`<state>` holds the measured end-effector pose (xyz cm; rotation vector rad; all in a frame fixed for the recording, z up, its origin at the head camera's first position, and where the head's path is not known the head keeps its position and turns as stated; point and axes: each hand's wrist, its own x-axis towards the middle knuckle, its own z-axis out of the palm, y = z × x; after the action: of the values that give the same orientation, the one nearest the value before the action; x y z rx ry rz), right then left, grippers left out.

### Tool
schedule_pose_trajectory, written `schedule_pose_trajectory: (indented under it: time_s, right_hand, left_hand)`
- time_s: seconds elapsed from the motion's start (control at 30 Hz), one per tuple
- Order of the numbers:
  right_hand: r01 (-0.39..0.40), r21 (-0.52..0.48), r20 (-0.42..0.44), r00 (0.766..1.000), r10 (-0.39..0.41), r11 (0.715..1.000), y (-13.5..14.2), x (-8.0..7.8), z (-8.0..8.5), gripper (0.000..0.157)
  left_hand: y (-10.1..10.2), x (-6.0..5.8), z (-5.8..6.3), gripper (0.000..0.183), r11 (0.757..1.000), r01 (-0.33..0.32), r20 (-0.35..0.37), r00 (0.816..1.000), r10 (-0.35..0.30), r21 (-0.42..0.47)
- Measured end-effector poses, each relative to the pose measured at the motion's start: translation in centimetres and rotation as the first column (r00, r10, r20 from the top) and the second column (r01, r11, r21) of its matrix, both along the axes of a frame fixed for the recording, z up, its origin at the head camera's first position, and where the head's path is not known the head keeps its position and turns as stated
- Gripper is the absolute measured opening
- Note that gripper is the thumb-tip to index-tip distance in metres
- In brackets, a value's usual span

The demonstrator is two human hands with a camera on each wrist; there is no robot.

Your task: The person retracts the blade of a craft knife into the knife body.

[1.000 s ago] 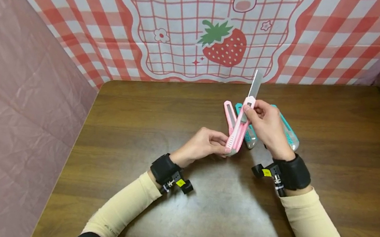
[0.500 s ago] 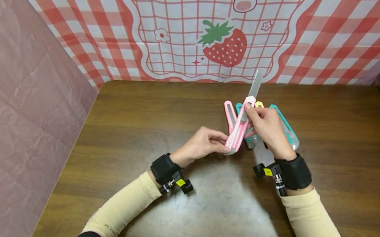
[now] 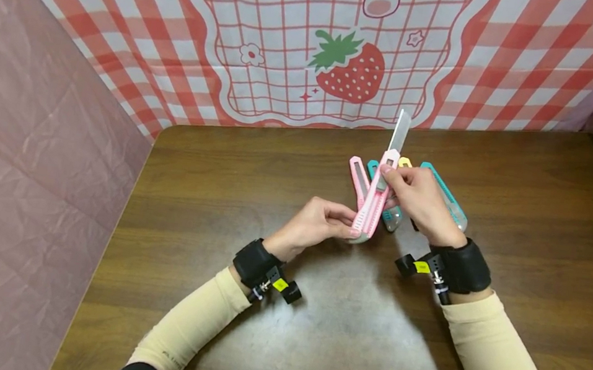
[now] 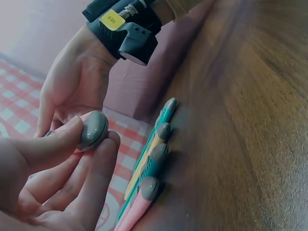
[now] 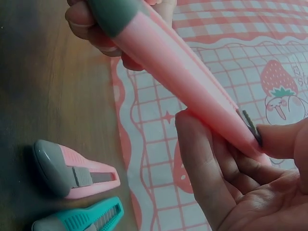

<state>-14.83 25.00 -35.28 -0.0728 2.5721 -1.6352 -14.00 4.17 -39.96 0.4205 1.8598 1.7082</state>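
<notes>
A pink utility knife [image 3: 367,213] with a grey end is held up off the table, its blade [image 3: 400,131] sticking out toward the back wall. My left hand [image 3: 319,222] pinches the grey butt end between thumb and fingers. Near the blade end, my right hand [image 3: 420,202] grips the knife; in the right wrist view its thumb presses the dark slider [image 5: 249,126] and the fingers lie under the body. Behind the held knife lie a second pink utility knife [image 3: 357,174] and a teal one [image 3: 391,219], both partly covered.
A yellow utility knife [image 3: 404,162], mostly hidden by the right hand, and another teal one [image 3: 448,197] lie on the wooden table [image 3: 209,167]. In the left wrist view the loose knives form a row. A checked strawberry cloth [image 3: 294,34] hangs along the back edge.
The right hand's fingers have shifted slightly on the knife, and the yellow knife's tip has come into view behind them. Blade and left hand look almost unchanged.
</notes>
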Motion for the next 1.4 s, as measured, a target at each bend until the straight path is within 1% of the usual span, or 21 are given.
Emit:
schedule_pose_trajectory:
  time_s: [0.17, 0.37, 0.5, 0.6, 0.7, 0.8, 0.87, 0.97, 1.03, 1.1, 1.17, 1.33, 1.4]
  right_hand:
    - [-0.042, -0.004, -0.010, 0.999, 0.042, 0.999, -0.2, -0.1, -0.2, 0.037]
    - [-0.053, 0.033, -0.039, 0.998, 0.054, 0.998, -0.4, -0.2, -0.3, 0.033]
    - [-0.060, 0.060, -0.052, 0.997, 0.063, 0.996, -0.7, -0.4, -0.3, 0.030]
    - [-0.051, 0.057, -0.062, 0.997, 0.054, 0.997, -0.9, -0.4, -0.4, 0.031]
    - [-0.037, 0.029, -0.072, 0.997, 0.040, 0.999, -1.0, -0.5, -0.3, 0.034]
    - [-0.035, -0.017, -0.084, 0.996, 0.033, 0.999, -0.9, -0.5, -0.2, 0.034]
    - [-0.037, -0.039, -0.077, 0.997, 0.034, 0.999, -0.8, -0.5, -0.1, 0.035]
    - [-0.041, -0.050, -0.066, 0.997, 0.037, 0.998, -0.8, -0.5, -0.2, 0.038]
    - [-0.036, -0.035, -0.072, 0.997, 0.034, 0.999, -0.9, -0.5, -0.3, 0.040]
    - [-0.031, -0.008, -0.097, 0.995, 0.030, 0.999, -1.0, -0.5, -0.5, 0.040]
    - [-0.010, 0.016, -0.120, 0.993, 0.012, 1.000, -1.2, -0.5, -0.6, 0.038]
    - [0.028, 0.046, -0.133, 0.991, -0.022, 0.999, -1.3, -0.4, -0.9, 0.034]
    - [0.029, 0.055, -0.139, 0.990, -0.021, 0.998, -1.3, -0.4, -0.9, 0.032]
  left_hand:
    - [0.0, 0.0, 0.1, 0.029, 1.000, -0.019, 0.039, 0.999, 0.018, 0.019]
    - [0.1, -0.1, -0.1, 0.029, 1.000, -0.021, 0.039, 0.999, 0.021, 0.002]
    - [0.0, -0.2, -0.1, 0.029, 1.000, -0.021, 0.039, 0.999, 0.020, 0.013]
    - [0.0, -0.3, -0.1, 0.030, 0.999, -0.036, 0.044, 0.998, 0.035, 0.026]
    - [-0.1, -0.5, 0.0, 0.030, 0.999, -0.046, 0.027, 0.999, 0.045, 0.029]
    - [-0.1, -0.5, 0.2, 0.029, 0.998, -0.049, -0.025, 0.998, 0.050, 0.025]
    - [0.0, -0.4, 0.3, 0.029, 0.998, -0.058, -0.068, 0.996, 0.059, 0.022]
    - [0.1, -0.3, 0.4, 0.029, 0.997, -0.081, -0.106, 0.991, 0.082, 0.021]
    - [0.1, -0.2, 0.4, 0.030, 0.996, -0.090, -0.107, 0.990, 0.092, 0.026]
    - [0.0, -0.2, 0.3, 0.030, 0.995, -0.092, -0.098, 0.991, 0.095, 0.030]
    - [0.0, -0.3, 0.1, 0.030, 0.995, -0.089, -0.085, 0.992, 0.091, 0.036]
    - [-0.1, -0.3, -0.1, 0.029, 0.996, -0.086, -0.074, 0.993, 0.088, 0.034]
    - [-0.1, -0.3, -0.2, 0.029, 0.996, -0.083, -0.070, 0.994, 0.086, 0.032]
